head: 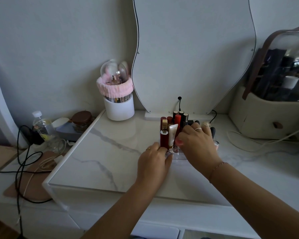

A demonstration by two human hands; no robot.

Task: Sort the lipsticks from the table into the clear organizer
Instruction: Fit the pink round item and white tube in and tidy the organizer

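Bracing the clear organizer [177,155], the left hand [154,163] is curled on its front-left corner, probably to steady it. Whether anything is grasped by the right hand [195,140] cannot be told. Lipsticks [177,119] are stood upright inside.

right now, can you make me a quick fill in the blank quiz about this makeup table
The lipsticks stand ____ in the clear organizer.
The headband around the white brush holder is ____.
The bracelet sits on the ____ wrist.
Missing words: upright; pink; right.
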